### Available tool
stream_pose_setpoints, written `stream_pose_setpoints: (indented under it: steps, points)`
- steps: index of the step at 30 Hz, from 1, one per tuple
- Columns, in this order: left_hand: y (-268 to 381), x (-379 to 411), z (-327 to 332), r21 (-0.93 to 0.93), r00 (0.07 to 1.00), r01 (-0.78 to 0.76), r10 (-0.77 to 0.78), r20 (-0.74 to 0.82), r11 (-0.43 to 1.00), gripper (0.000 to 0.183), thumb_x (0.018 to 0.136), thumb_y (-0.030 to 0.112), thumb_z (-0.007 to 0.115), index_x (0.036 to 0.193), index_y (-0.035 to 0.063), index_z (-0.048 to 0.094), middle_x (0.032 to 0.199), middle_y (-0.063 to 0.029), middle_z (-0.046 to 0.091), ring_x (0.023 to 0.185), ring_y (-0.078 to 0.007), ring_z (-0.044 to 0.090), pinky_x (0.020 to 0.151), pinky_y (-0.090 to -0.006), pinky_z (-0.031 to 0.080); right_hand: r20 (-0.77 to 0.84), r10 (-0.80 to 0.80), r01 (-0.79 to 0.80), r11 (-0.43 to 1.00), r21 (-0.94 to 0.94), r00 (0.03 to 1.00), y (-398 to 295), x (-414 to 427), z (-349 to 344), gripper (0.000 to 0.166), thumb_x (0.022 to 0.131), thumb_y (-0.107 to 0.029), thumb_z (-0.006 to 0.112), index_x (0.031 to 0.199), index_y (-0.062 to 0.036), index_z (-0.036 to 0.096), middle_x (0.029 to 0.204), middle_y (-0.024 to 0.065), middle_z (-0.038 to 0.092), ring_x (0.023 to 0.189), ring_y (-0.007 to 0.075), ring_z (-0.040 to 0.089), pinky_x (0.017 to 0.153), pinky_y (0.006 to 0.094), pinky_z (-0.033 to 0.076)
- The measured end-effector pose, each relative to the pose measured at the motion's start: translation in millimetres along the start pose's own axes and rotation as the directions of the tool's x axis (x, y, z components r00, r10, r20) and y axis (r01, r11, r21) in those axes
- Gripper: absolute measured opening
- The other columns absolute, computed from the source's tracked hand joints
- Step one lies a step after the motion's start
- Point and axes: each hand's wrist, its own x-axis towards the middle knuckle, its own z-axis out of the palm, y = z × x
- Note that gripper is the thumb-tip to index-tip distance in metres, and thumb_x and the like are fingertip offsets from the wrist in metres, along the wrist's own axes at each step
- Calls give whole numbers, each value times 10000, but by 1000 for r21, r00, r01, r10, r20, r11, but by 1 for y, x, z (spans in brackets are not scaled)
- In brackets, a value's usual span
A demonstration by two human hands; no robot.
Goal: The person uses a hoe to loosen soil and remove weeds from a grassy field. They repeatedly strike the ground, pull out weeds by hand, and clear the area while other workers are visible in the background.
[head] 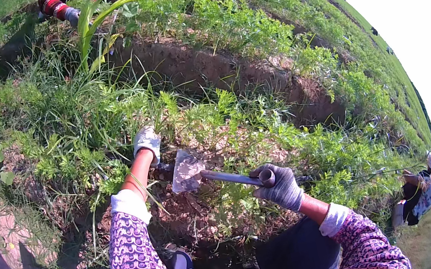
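Note:
My right hand [282, 187], in a grey knit glove, grips the metal tube handle [233, 177] of a short hand hoe. The hoe's flat, soil-dusted blade [187, 171] points left, low over reddish-brown soil [188, 211]. Left of the blade, my left hand [147, 143] wears a pale glove and reaches into green plants at the edge of the soil. Its fingers are curled and turned away from me, so their hold on any stems is hidden. Feathery-leaved crop plants [224, 109] and long grass [95, 103] grow around it. A long grass blade crosses my left forearm.
An earth furrow wall [195, 63] runs beyond the plants. At the upper left, another person's gloved hand [72, 16] is beside a tall, broad-bladed plant [85, 32]. Another person [419, 190] bends at the far right. My dark-clothed knee [299, 248] is close below the hoe.

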Motion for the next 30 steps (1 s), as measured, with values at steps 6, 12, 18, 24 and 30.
stream_pose_setpoints:
  steps: [6, 12, 18, 24, 30]
  points:
    - [-20, 16, 3, 93, 995, -71, 77, -61, 993, 261, 781, 233, 588, 911, 35, 698, 984, -201, 666, 945, -305, 649, 838, -380, 514, 53, 2, -6, 997, 71, 999, -4, 42, 30, 455, 623, -30, 814, 1048, -39, 650, 974, 12, 671, 895, 90, 578, 841, 274, 479]
    - [-9, 10, -9, 136, 994, -110, 111, -1, 985, 227, 748, 217, 606, 881, 66, 712, 915, -154, 689, 854, -296, 669, 765, -391, 531, -23, -25, 26, 998, 59, 999, 4, 71, 61, 419, 620, -60, 790, 1012, -58, 643, 892, 37, 668, 794, 104, 580, 751, 278, 488]
    - [-34, 36, 19, 331, 959, -216, 264, -107, 919, 256, 590, 201, 733, 810, 70, 716, 842, -140, 694, 812, -249, 684, 711, -365, 548, 27, 104, -107, 977, 183, 994, -20, 64, 66, 424, 618, 17, 753, 1024, -25, 638, 885, 36, 658, 718, 103, 580, 661, 267, 502]
    - [-41, 42, 17, 287, 971, -235, 237, 28, 929, 243, 628, 196, 692, 825, 56, 716, 824, -147, 687, 782, -245, 681, 699, -355, 548, 29, 138, -141, 972, 189, 990, -29, 68, 68, 405, 644, 25, 752, 1030, -15, 637, 803, 43, 645, 566, 91, 558, 502, 256, 473]
    - [-13, 14, -23, 542, 920, -393, 318, 230, 743, 388, 552, 235, 752, 910, 87, 728, 935, -89, 698, 879, -224, 669, 771, -329, 545, 15, 209, -209, 967, 145, 978, -24, 85, 77, 404, 656, 14, 753, 1041, -11, 633, 810, 62, 650, 539, 99, 573, 461, 258, 475]
